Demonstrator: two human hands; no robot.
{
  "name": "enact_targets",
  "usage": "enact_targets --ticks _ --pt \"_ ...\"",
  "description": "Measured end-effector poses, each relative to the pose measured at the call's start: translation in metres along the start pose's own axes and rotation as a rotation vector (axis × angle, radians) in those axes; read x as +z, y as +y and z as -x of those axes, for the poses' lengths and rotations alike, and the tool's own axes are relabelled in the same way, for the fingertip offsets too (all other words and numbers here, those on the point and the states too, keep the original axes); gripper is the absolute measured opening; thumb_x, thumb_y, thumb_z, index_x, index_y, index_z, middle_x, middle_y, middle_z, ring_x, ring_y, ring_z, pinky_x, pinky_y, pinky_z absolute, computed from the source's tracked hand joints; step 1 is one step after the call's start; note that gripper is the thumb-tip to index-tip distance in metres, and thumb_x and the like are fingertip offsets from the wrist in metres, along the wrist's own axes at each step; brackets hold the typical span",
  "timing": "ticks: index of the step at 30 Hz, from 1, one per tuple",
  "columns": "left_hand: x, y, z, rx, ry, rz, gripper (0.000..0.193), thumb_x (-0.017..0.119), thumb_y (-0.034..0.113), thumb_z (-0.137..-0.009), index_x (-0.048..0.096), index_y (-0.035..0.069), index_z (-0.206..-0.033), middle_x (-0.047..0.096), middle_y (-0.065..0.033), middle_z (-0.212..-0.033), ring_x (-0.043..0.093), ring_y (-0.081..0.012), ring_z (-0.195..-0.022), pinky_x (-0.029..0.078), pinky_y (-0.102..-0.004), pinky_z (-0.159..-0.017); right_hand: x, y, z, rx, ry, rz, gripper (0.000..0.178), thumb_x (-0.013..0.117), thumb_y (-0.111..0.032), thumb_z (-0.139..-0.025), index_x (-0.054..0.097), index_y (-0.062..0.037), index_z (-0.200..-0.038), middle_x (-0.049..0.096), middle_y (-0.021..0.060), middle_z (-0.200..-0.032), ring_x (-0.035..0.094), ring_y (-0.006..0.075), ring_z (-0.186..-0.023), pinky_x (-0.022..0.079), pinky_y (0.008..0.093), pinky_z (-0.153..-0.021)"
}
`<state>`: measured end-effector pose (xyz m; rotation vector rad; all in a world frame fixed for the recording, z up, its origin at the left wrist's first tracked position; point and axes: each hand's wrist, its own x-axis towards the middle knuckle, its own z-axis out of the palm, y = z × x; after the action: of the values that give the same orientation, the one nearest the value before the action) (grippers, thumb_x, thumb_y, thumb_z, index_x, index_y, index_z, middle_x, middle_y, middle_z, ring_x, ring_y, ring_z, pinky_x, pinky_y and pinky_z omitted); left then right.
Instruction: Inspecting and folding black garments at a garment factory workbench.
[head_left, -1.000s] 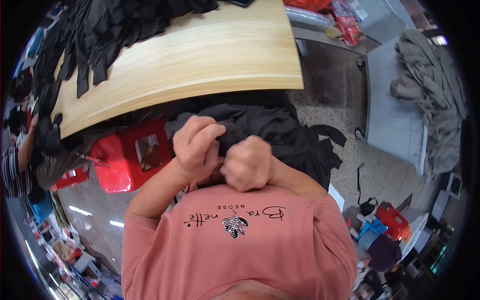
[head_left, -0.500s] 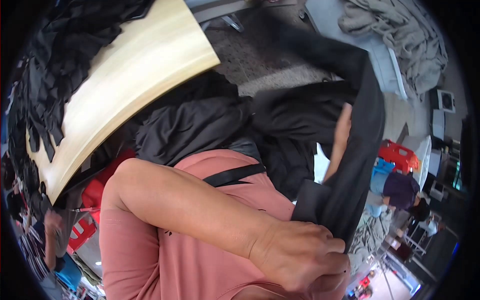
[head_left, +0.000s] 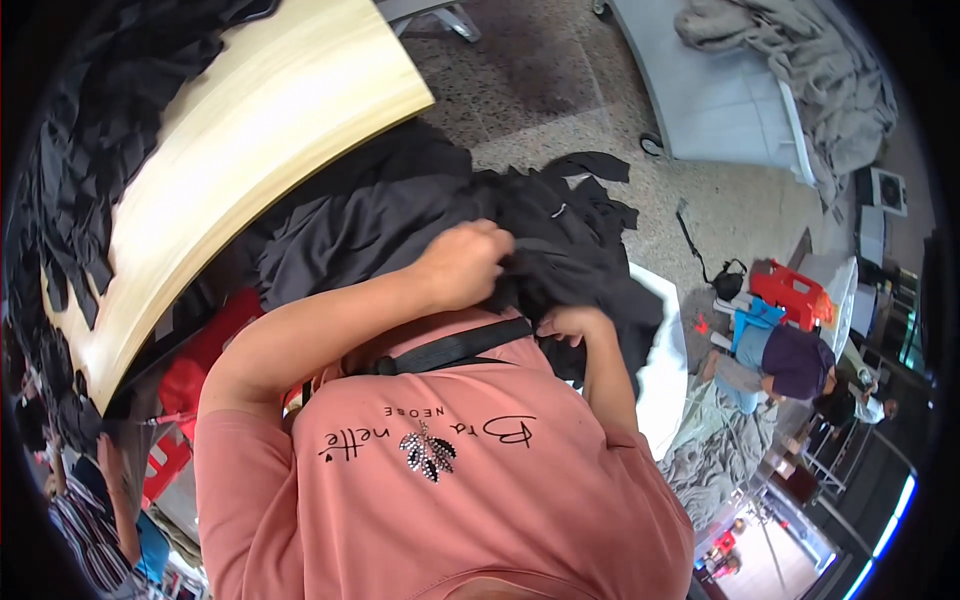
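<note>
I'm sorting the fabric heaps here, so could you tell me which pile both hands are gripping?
The black garment pile below the wooden table's edge; the grey heap lies untouched on the grey cart.

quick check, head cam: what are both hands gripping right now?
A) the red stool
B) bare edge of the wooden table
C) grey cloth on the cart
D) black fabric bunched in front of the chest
D: the left hand and right hand both clutch the black fabric piled in front of the pink shirt, apart from the wooden table.

Garment workshop: wooden worktable (head_left: 250, 170), black fabric heaps (head_left: 70, 150), grey cloth pile (head_left: 800, 60).
</note>
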<state>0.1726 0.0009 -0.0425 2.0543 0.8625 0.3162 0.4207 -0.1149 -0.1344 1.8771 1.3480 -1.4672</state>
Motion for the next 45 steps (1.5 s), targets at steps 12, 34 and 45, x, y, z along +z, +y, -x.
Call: enact_targets --ticks 12,34,45 --pt "-0.042 -0.128 0.205 -0.542 0.634 -0.195 0.051 0.067 0.019 -0.071 0.049 -0.002 -0.113 0.052 -0.0200 -0.111 0.050 -0.0345 -0.103 0.038 -0.0383 -0.091 -0.069 -0.222 -0.001 -1.066 0.530 0.293 0.048 0.066 -0.026 -0.064 0.054 -0.0063 -0.107 0.057 0.0148 -0.102 0.051 0.0324 -0.100 0.043 0.0410 -0.084" --pt "-0.051 -0.049 0.186 -0.335 0.348 0.327 0.021 0.063 0.016 -0.072 0.050 -0.001 -0.067 0.048 -0.0147 -0.059 0.049 -0.0272 -0.052 0.037 -0.0337 -0.049 -0.056 -0.265 -0.039 -1.384 0.905 -0.191 0.010 0.057 -0.011 -0.078 0.058 -0.0040 -0.072 0.055 0.0088 -0.064 0.054 0.0239 -0.056 0.044 0.0335 -0.049" --pt "-0.023 -0.067 0.210 -0.592 0.454 0.418 0.015 0.056 0.011 -0.078 0.055 -0.003 -0.083 0.056 -0.0164 -0.073 0.057 -0.0275 -0.066 0.044 -0.0326 -0.061 -0.122 -0.210 0.054 -1.469 -0.196 -0.255 0.019 0.055 -0.006 -0.071 0.050 0.0007 -0.054 0.050 0.0056 -0.051 0.047 0.0165 -0.041 0.032 0.0253 -0.039"
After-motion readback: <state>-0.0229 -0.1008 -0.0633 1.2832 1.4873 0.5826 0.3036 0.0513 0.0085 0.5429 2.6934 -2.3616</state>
